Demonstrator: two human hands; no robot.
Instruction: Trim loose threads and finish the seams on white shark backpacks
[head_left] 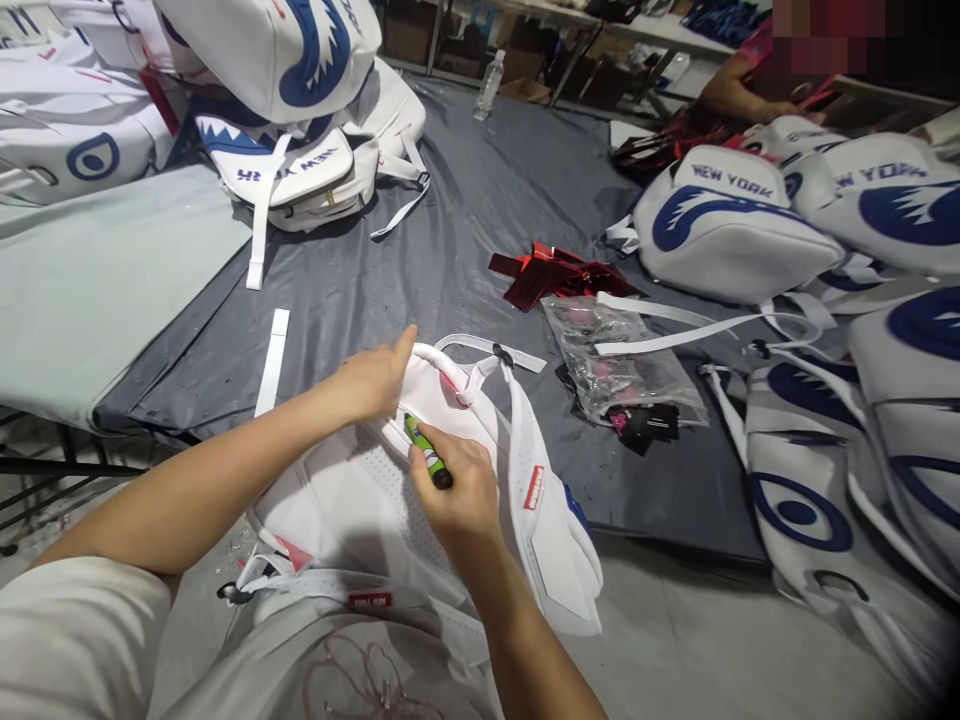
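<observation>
A white backpack (360, 500) lies back-up on my lap at the edge of a grey-covered table (450, 240). My left hand (371, 380) grips the top of the backpack near its white carry handle (457, 375), fingers closed on the fabric. My right hand (457, 490) is closed round a green lighter (427, 452), whose tip points at the seam just below the handle. A white shoulder strap (525, 430) with a small red label runs down the right side of the backpack.
White backpacks with blue shark print are piled at the back left (300, 90) and along the right (735, 220). A clear plastic bag of small parts (622, 360), red foil scraps (555, 275) and a loose white strap (271, 360) lie on the table. Another person's arm (739, 95) is at the far right.
</observation>
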